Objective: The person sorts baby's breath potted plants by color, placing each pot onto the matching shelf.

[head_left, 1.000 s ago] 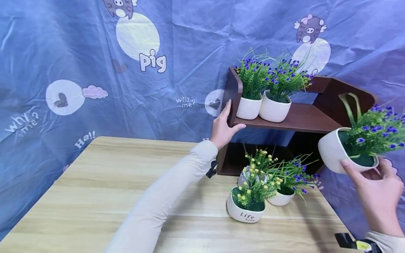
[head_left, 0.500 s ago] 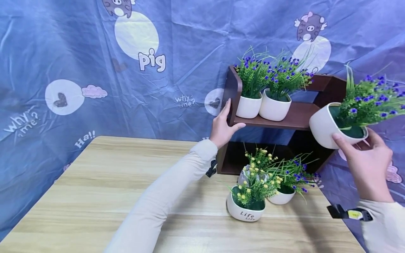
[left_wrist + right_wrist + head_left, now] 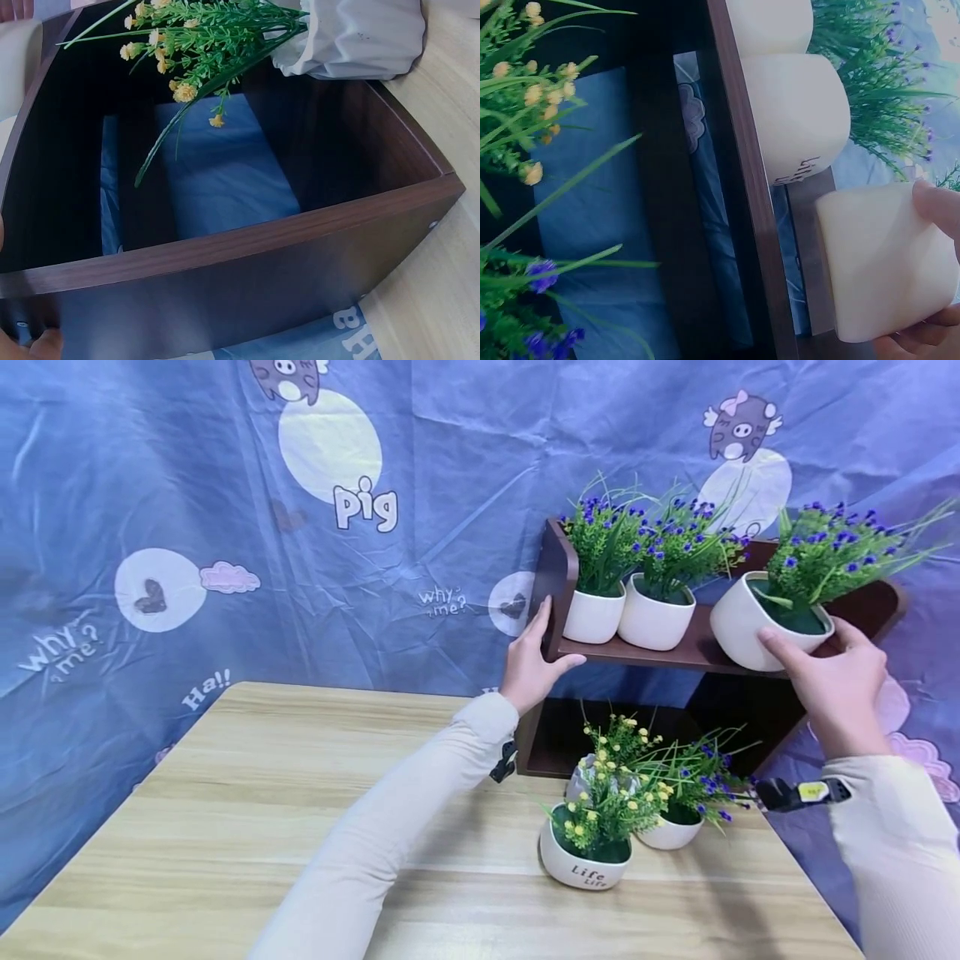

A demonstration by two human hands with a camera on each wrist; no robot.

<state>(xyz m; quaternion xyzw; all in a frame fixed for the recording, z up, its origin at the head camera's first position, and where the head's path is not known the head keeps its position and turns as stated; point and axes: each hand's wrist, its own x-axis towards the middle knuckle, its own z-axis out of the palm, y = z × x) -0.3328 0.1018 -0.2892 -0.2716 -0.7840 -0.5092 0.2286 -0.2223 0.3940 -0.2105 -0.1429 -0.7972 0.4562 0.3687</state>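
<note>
My right hand grips a white pot of blue-purple flowers, thumb on its near side and fingers behind. The pot tilts over the right part of the upper board of a dark brown shelf. In the right wrist view its pale base shows beside the board's edge. Two similar pots, a left one and a middle one, stand upright on that board. My left hand rests against the shelf's left side panel, fingers extended along its outside and thumb at the board's front edge.
Before the shelf, on the wooden table, stand a white "Life" pot with yellow flowers, a grey-white crinkled pot with yellow flowers, and a low white pot with purple ones. A blue printed cloth hangs behind.
My right hand has carried the potted plant up and left, from right of the shelf to over its upper board. The left hand stays on the side panel.
</note>
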